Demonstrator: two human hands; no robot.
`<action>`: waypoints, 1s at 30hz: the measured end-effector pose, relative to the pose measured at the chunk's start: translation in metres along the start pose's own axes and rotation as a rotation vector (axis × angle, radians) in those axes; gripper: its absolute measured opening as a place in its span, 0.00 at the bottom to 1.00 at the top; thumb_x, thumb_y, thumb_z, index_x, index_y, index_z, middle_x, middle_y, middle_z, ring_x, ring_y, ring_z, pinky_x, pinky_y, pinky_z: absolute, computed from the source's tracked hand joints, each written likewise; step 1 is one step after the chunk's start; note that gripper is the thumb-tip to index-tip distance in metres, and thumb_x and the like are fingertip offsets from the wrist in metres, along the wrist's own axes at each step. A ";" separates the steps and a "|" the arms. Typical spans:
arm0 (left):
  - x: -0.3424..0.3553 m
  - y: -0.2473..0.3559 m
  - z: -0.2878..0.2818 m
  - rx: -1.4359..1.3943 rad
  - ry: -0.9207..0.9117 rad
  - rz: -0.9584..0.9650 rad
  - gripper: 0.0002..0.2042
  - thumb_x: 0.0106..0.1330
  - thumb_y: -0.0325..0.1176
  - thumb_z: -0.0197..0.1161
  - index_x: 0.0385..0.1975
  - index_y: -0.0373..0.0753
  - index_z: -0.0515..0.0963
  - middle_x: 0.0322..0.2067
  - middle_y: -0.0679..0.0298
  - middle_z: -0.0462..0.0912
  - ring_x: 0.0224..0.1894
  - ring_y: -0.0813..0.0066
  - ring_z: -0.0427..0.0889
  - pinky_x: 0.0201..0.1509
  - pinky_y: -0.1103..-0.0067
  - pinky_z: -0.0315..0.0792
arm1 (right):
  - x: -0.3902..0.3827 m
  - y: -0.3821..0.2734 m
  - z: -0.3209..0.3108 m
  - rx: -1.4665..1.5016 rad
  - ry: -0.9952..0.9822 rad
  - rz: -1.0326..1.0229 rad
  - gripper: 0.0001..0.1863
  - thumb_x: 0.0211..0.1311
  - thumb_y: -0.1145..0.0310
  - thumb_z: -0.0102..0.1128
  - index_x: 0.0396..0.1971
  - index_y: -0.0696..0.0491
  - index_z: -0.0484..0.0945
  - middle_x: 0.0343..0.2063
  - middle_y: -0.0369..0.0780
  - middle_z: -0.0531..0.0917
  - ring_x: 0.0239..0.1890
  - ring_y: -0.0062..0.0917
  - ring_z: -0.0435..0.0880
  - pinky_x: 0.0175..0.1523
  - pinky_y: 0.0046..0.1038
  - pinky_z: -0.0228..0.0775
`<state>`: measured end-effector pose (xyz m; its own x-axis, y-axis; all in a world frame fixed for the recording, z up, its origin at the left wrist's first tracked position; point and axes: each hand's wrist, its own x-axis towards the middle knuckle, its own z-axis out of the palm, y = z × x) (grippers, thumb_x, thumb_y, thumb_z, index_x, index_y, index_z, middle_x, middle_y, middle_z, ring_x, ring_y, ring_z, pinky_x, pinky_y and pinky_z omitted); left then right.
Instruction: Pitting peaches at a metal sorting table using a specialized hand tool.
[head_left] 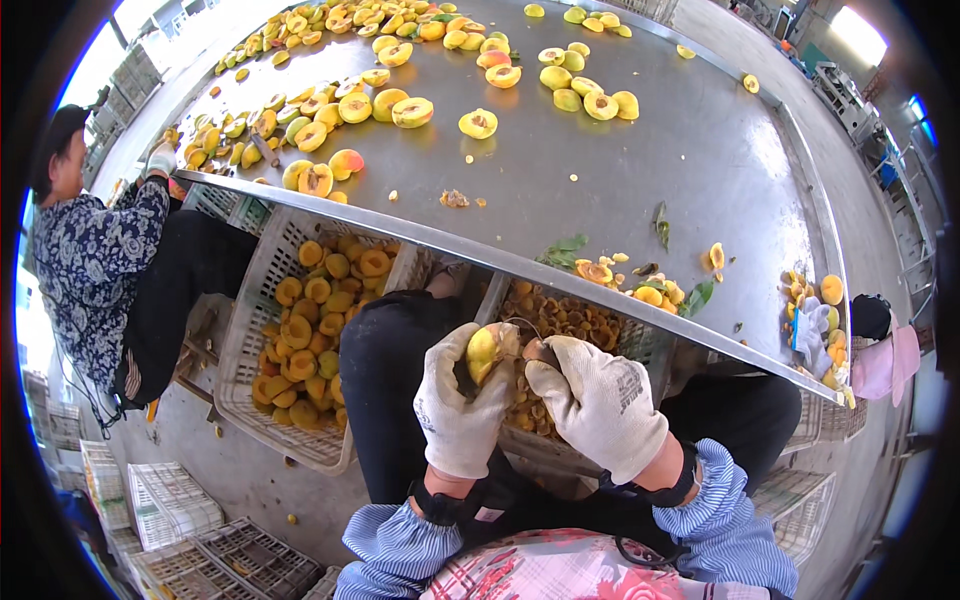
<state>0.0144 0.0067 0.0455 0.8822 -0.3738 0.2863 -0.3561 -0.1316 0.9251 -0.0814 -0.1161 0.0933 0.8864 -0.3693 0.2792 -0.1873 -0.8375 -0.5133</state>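
Observation:
Over my lap, my left hand (458,405), in a white work glove, is closed around a halved yellow-green peach (487,350), its cut side toward my right hand. My right hand (598,400), gloved too, is pinched close beside the fruit. Something small and brownish (541,352) shows at its fingertips, and a thin curved wire arches over the gap; I cannot make out what the fingers hold. Below both hands stands a crate of brown peach pits and scraps (560,312). To its left, a pale plastic crate (232,370) holds many pitted peach halves (318,318).
A metal table (640,200) with a raised rim lies ahead, bearing peach halves (413,112), scraps and leaves (661,225). A crumpled cloth (812,335) lies at its right corner. Another person (100,250) sits at left; a pink-clad figure (885,362) is at right. Crates (172,503) stand lower left.

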 end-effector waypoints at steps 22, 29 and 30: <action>-0.002 0.002 0.000 0.108 -0.026 0.113 0.21 0.57 0.22 0.70 0.52 0.35 0.77 0.42 0.57 0.83 0.43 0.67 0.85 0.49 0.77 0.77 | -0.003 -0.004 0.002 0.004 -0.023 0.069 0.13 0.68 0.58 0.59 0.37 0.53 0.77 0.26 0.42 0.83 0.26 0.37 0.85 0.28 0.34 0.75; -0.006 0.001 -0.001 -0.120 -0.004 0.002 0.19 0.62 0.21 0.66 0.53 0.33 0.74 0.46 0.60 0.81 0.44 0.73 0.82 0.49 0.79 0.77 | -0.004 0.046 0.008 -0.089 -0.142 0.334 0.15 0.70 0.59 0.55 0.35 0.57 0.78 0.29 0.52 0.84 0.34 0.48 0.84 0.39 0.45 0.76; -0.006 -0.004 -0.002 -0.244 -0.049 -0.066 0.20 0.63 0.20 0.65 0.55 0.32 0.72 0.48 0.61 0.79 0.47 0.75 0.80 0.53 0.79 0.77 | -0.009 0.054 0.008 -0.119 -0.204 0.379 0.15 0.69 0.58 0.55 0.35 0.57 0.78 0.28 0.53 0.83 0.34 0.49 0.84 0.39 0.45 0.76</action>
<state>0.0110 0.0117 0.0403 0.8830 -0.4166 0.2161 -0.2075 0.0663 0.9760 -0.0963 -0.1551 0.0564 0.8088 -0.5822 -0.0825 -0.5519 -0.7032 -0.4481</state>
